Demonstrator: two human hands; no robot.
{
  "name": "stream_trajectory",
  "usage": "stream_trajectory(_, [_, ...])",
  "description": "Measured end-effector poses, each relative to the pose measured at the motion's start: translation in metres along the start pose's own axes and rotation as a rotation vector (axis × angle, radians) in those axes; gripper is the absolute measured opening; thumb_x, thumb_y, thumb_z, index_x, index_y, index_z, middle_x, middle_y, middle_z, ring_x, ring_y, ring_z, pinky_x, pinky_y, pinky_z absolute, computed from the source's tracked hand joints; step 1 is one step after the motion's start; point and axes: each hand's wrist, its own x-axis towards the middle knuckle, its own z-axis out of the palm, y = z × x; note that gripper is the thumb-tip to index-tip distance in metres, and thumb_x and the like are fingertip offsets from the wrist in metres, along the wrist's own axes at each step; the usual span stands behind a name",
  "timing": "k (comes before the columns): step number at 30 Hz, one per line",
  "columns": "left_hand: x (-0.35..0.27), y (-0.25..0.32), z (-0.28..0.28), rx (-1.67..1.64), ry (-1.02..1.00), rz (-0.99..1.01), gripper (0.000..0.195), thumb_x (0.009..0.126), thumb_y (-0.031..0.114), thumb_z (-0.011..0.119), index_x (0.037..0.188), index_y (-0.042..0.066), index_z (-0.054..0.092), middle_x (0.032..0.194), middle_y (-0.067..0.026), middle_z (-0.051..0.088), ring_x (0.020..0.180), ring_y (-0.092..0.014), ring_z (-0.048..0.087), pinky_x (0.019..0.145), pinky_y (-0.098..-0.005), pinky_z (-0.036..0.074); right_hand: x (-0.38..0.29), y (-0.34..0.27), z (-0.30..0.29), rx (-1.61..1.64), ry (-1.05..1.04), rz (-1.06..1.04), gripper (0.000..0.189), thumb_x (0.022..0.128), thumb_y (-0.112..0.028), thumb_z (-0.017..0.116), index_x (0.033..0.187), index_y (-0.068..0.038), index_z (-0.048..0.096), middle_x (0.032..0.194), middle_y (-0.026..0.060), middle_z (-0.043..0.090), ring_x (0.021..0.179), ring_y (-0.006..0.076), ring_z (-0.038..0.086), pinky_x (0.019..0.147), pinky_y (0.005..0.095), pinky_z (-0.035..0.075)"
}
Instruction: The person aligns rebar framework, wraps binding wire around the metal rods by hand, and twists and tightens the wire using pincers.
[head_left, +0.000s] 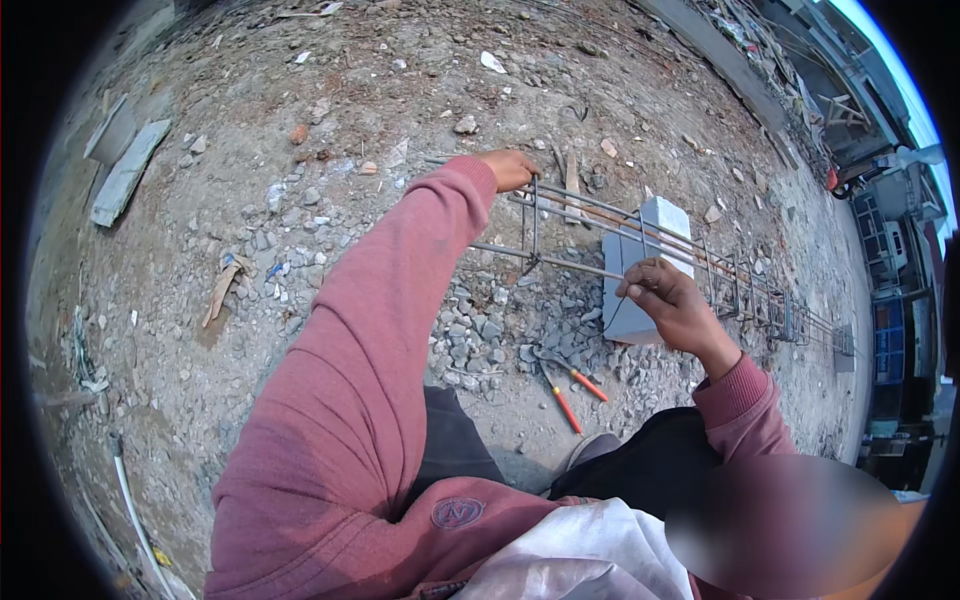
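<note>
A long steel rebar cage (570, 264) rests across a pale concrete block (669, 213), its bars running away to the right. At the cage's far top edge, my left hand (513, 169) grips a rectangular steel stirrup (535, 217) near its corner. My right hand (667, 304) closes its fingertips around the near lower bar, beside the block. A thin dark wire (619, 309) hangs below those fingers; whether they pinch it too is unclear. On the ground below the cage lie open pincers (564, 386) with red and yellow handles.
Gravel (472, 330) and broken stone cover the soil under the cage. Another block (844, 349) stands under its far right end. Boards (129, 176) lie at the left, near a white pipe (135, 495). A concrete kerb (720, 67) runs along the upper right.
</note>
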Motion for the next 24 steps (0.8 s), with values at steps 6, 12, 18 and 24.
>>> stream_trajectory(6, [-0.019,0.017,-0.003,0.068,-0.013,-0.065,0.049,0.079,0.019,0.044,0.127,0.023,0.054,0.118,-0.0118,0.060,0.101,-0.028,0.059,0.091,-0.0363,0.044,0.076,-0.006,0.009,-0.297,0.082,0.062,0.016,0.087,-0.009,0.047,0.096,-0.001,0.057,0.084,0.0143,0.064,0.078,0.0277,0.062,0.073,0.0386,0.048])
stream_trajectory(12, [-0.020,0.028,0.002,0.204,0.017,-0.152,0.046,0.082,0.025,0.042,0.127,0.028,0.052,0.128,-0.0054,0.054,0.117,-0.025,0.051,0.099,-0.0356,0.039,0.144,0.041,0.047,-0.659,0.353,0.092,0.024,0.073,-0.012,0.054,0.094,-0.003,0.061,0.086,0.0202,0.066,0.082,0.0370,0.064,0.072,0.0449,0.051])
stream_trajectory(18, [-0.009,0.009,0.008,0.091,0.075,-0.140,0.042,0.080,0.028,0.047,0.121,0.028,0.058,0.094,-0.0076,0.066,0.085,-0.023,0.062,0.076,-0.0349,0.047,0.143,0.029,0.053,-0.851,0.316,0.070,0.014,0.071,-0.012,0.058,0.079,-0.006,0.067,0.077,0.0151,0.067,0.074,0.0315,0.067,0.065,0.0397,0.053])
stream_trajectory(24, [-0.006,0.017,0.007,0.133,0.104,-0.179,0.031,0.086,0.032,0.052,0.116,0.030,0.061,0.093,-0.0074,0.066,0.084,-0.023,0.062,0.075,-0.0349,0.047,0.137,0.040,0.043,-0.730,0.295,0.048,0.016,0.073,-0.012,0.057,0.082,-0.004,0.066,0.084,0.0165,0.067,0.079,0.0320,0.067,0.069,0.0404,0.053])
